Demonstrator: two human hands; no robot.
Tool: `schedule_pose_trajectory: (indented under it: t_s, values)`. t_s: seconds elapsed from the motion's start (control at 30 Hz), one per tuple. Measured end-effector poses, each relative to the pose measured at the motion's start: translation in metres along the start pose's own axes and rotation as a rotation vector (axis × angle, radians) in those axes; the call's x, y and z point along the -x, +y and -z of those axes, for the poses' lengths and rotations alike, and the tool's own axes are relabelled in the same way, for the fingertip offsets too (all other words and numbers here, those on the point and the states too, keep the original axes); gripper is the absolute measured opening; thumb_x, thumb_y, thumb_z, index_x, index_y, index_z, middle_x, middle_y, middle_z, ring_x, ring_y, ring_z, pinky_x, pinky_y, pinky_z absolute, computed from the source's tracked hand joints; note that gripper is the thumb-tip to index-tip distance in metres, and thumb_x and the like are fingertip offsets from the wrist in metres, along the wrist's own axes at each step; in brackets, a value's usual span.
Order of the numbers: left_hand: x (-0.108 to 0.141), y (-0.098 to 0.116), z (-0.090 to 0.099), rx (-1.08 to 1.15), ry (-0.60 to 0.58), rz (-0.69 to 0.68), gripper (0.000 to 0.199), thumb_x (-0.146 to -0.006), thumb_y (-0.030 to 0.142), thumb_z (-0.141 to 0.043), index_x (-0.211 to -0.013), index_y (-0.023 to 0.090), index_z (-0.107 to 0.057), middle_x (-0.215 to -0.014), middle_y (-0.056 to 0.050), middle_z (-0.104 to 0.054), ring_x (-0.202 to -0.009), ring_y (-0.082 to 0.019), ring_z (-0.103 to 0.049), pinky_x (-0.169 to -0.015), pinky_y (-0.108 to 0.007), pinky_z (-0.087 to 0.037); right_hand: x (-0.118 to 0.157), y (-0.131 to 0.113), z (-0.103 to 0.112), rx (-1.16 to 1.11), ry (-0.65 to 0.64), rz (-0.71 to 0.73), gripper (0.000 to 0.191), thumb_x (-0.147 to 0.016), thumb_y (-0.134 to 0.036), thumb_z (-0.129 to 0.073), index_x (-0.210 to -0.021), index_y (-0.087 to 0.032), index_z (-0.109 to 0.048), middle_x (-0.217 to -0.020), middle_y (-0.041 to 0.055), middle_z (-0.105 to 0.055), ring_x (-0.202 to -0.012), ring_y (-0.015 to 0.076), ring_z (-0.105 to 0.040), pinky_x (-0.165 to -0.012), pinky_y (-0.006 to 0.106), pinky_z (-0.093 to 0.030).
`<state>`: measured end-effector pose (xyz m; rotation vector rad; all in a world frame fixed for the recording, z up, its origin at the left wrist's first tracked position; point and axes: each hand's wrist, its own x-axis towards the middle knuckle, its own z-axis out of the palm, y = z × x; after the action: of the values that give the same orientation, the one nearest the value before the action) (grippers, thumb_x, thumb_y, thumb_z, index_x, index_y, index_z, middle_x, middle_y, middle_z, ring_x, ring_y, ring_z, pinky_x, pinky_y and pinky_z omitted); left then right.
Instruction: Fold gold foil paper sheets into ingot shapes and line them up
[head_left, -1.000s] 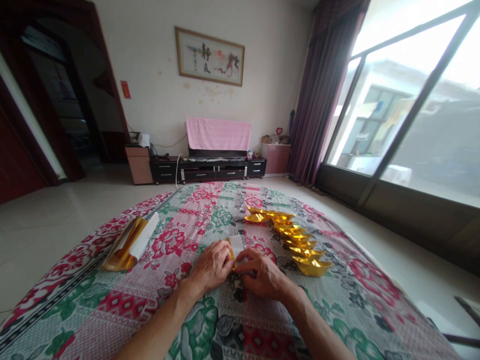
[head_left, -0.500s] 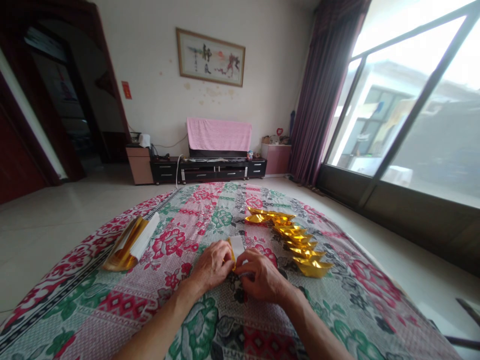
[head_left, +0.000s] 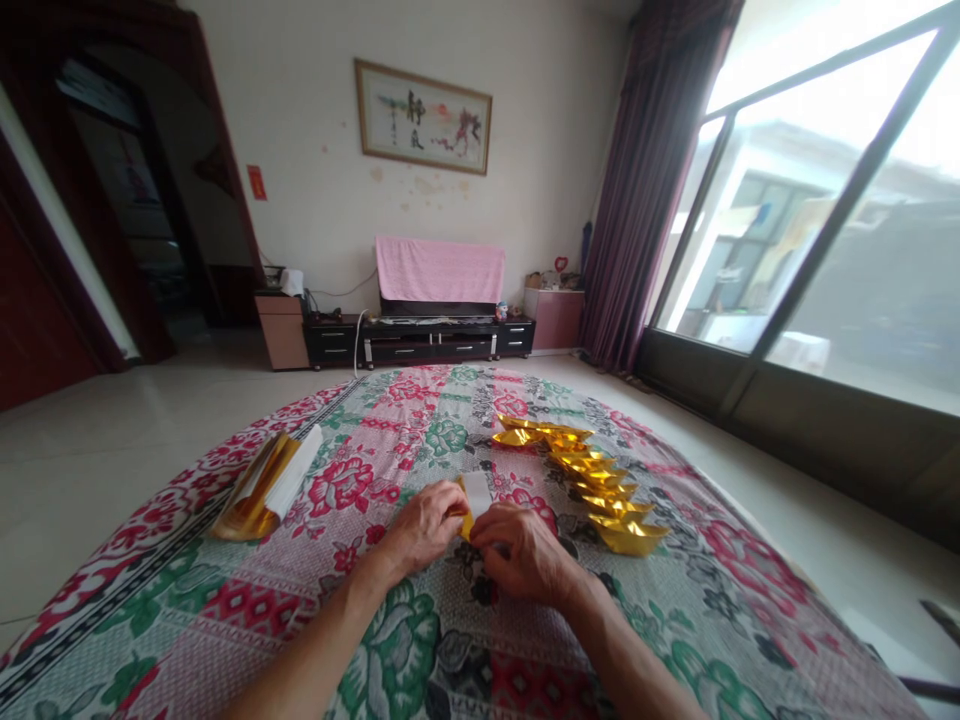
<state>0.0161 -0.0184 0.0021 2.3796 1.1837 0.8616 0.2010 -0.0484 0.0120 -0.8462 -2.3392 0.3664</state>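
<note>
Head view. Found one paper piece [head_left: 478, 487], part gold and part white, low at the near middle of the cloth-covered surface [head_left: 397, 645]. Observed left hand [head_left: 426, 523] drawn narrow, pinching the gold left side. Observed right hand [head_left: 525, 550] likewise narrow, with curled fingers gripping the near right part — cannot tell the thumb's exact placement. Judged only partly folded: flat and slim, without the raised pointed ends present at right. Recorded as done, to the right: a row of folded gold boats [head_left: 630, 535], running from far middle toward near right, closely crowded, hard to count exactly. Recorded as apparently unfolded, to the left: a stack of gold and white sheets [head_left: 262, 500], lying loosely bent, well apart from both hands. Rated as mid-batch — several complete, one in work, numerous sheets left.
</note>
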Motion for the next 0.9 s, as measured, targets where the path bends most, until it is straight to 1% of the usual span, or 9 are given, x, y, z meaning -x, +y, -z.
schedule_pose_trajectory:
  t_s: [0.23, 0.4, 0.57, 0.7, 0.8, 0.9]
  values:
    - [-0.001, -0.002, 0.006, 0.038, -0.050, -0.032, 0.020, -0.072, 0.009, -0.045, -0.080, 0.019, -0.059, -0.090, -0.002, -0.060, -0.088, -0.015, -0.053, -0.083, -0.027, -0.042, 0.001, -0.001, 0.001, -0.011, -0.003, 0.005, 0.029, -0.063, -0.006, -0.046, -0.075, -0.021, -0.068, -0.084, 0.0005, -0.067, -0.082, 0.0134, -0.060, -0.081, 0.026, -0.044]
    - [-0.001, -0.005, 0.005, 0.029, -0.048, -0.059, 0.023, -0.072, 0.007, -0.044, -0.080, 0.020, -0.061, -0.090, -0.002, -0.061, -0.088, -0.014, -0.054, -0.085, -0.027, -0.042, 0.001, -0.002, 0.001, -0.024, -0.006, 0.000, 0.028, -0.064, -0.007, -0.045, -0.073, -0.020, -0.067, -0.084, 0.0008, -0.067, -0.081, 0.0135, -0.060, -0.080, 0.026, -0.044]
    - [-0.001, -0.008, 0.006, 0.078, -0.047, -0.051, 0.029, -0.070, 0.004, -0.040, -0.082, 0.019, -0.061, -0.091, -0.002, -0.061, -0.087, -0.013, -0.055, -0.083, -0.024, -0.043, 0.000, -0.003, 0.003, -0.024, -0.009, 0.000, 0.029, -0.064, -0.006, -0.045, -0.074, -0.020, -0.068, -0.085, 0.0008, -0.067, -0.082, 0.0135, -0.059, -0.081, 0.026, -0.044]
    - [0.000, -0.004, 0.007, 0.063, -0.033, -0.041, 0.022, -0.075, 0.011, -0.043, -0.083, 0.019, -0.061, -0.092, -0.002, -0.062, -0.089, -0.014, -0.055, -0.085, -0.025, -0.043, 0.000, -0.003, 0.004, -0.025, -0.012, 0.002, 0.028, -0.064, -0.006, -0.045, -0.073, -0.020, -0.067, -0.085, 0.0007, -0.067, -0.082, 0.0130, -0.059, -0.081, 0.026, -0.043]
    - [0.001, 0.000, 0.008, 0.039, -0.033, -0.034, 0.018, -0.073, 0.012, -0.048, -0.083, 0.019, -0.061, -0.093, -0.003, -0.062, -0.089, -0.015, -0.055, -0.085, -0.026, -0.042, 0.001, -0.002, 0.004, -0.034, -0.012, 0.010, 0.028, -0.064, -0.005, -0.045, -0.074, -0.020, -0.067, -0.086, 0.0011, -0.067, -0.083, 0.0131, -0.059, -0.082, 0.026, -0.043]
    - [0.001, 0.002, 0.009, 0.028, -0.043, -0.031, 0.020, -0.071, 0.010, -0.049, -0.083, 0.019, -0.061, -0.093, -0.003, -0.062, -0.090, -0.016, -0.055, -0.084, -0.027, -0.043, 0.001, -0.003, 0.004, -0.025, -0.017, 0.000, 0.028, -0.063, -0.005, -0.046, -0.076, -0.019, -0.066, -0.085, 0.0017, -0.066, -0.081, 0.0134, -0.058, -0.081, 0.026, -0.043]
